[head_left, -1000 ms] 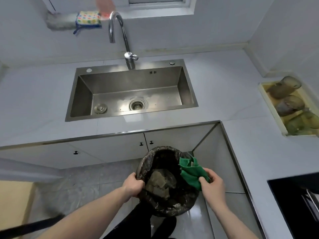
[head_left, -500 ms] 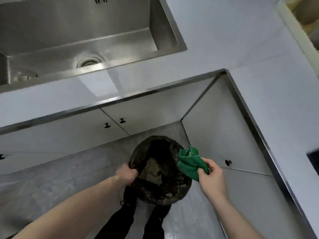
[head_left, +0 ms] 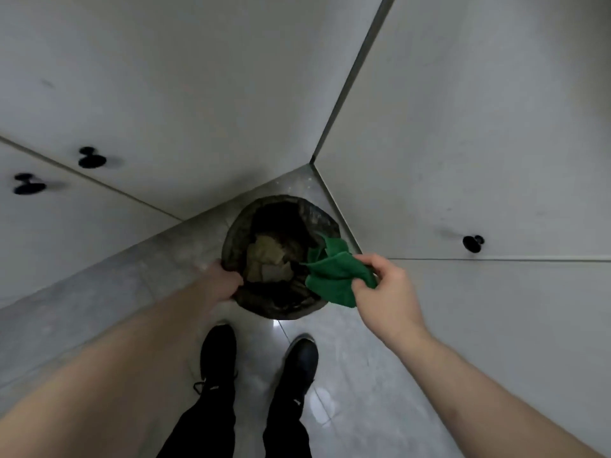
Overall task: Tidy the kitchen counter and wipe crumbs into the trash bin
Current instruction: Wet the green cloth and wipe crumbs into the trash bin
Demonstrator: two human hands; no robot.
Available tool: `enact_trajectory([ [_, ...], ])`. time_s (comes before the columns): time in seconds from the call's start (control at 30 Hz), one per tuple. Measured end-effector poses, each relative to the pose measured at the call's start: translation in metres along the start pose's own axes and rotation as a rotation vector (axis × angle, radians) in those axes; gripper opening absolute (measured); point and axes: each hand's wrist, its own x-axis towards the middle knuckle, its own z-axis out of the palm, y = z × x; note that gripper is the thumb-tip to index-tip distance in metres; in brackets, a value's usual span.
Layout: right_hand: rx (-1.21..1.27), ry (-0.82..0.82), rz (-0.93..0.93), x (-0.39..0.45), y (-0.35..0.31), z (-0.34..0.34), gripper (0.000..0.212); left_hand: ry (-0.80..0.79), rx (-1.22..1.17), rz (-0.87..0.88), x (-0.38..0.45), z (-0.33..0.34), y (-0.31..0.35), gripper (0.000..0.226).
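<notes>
- Trash bin (head_left: pixel 281 305) sits on the grey tiled floor (head_left: pixel 99 292), tucked into the inside corner where two runs of white cabinet doors (head_left: pixel 198 94) meet.
- I see a dark liner bag draped over the bin's round rim, with crumpled brownish waste (head_left: pixel 267 259) lying inside.
- My left hand (head_left: pixel 221 282) has its grip clenched round the near-left part of the bin's rim, fingers curled over the edge.
- My right hand (head_left: pixel 385 292) holds a green cloth (head_left: pixel 334 276); the grip pinches the bunched fabric between thumb and fingers.
- From my view the cloth hangs over the right side of the bin's opening, part of it overlapping the rim; I cannot tell whether it touches the liner.
- Both forearms are bare and reach in from the bottom corners of my view.
- Two black shoes (head_left: pixel 218 352) and dark trouser legs stand just behind the bin, toes pointing at it.
- Two black round knobs (head_left: pixel 91 158) show on the left cabinet doors, side by side across the seam between them.
- One more black knob (head_left: pixel 472 243) sits on a right-hand door, well apart from the bin.
- A bright reflection of light lies on the glossy floor tile between the shoes and the bin.
</notes>
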Motion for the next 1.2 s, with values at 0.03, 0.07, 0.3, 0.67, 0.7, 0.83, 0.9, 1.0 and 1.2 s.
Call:
enact_trajectory([
  [0.03, -0.009, -0.007, 0.008, -0.002, 0.003, 0.002, 0.039, -0.014, -0.001, -0.011, 0.001, 0.004, -0.002, 0.019],
  [0.07, -0.015, -0.015, 0.019, -0.005, 0.003, 0.003, 0.039, -0.025, -0.004, -0.028, -0.002, 0.005, -0.004, 0.028],
  [0.3, -0.102, -0.008, -0.015, -0.055, -0.032, -0.010, 0.041, -0.039, 0.208, 0.074, -0.085, -0.035, 0.007, 0.064],
  [0.67, -0.121, -0.045, -0.145, -0.212, -0.189, -0.100, 0.041, 0.011, 0.541, 0.577, -0.384, -0.182, 0.101, 0.042],
  [0.7, -0.103, -0.049, -0.159, -0.220, -0.198, -0.107, 0.042, 0.027, 0.533, 0.601, -0.400, -0.191, 0.105, 0.041],
  [0.83, -0.036, -0.082, -0.246, -0.246, -0.252, -0.144, 0.042, 0.114, 0.444, 0.675, -0.474, -0.235, 0.127, 0.039],
  [0.9, -0.046, -0.095, -0.299, -0.252, -0.278, -0.161, 0.043, 0.152, 0.420, 0.685, -0.504, -0.254, 0.133, 0.038],
  [1.0, -0.041, -0.096, -0.408, -0.251, -0.313, -0.178, 0.041, 0.233, 0.377, 0.692, -0.536, -0.282, 0.143, 0.034],
  [1.2, 0.007, -0.133, -0.601, -0.239, -0.391, -0.182, 0.038, 0.385, 0.312, 0.698, -0.571, -0.337, 0.158, 0.035],
])
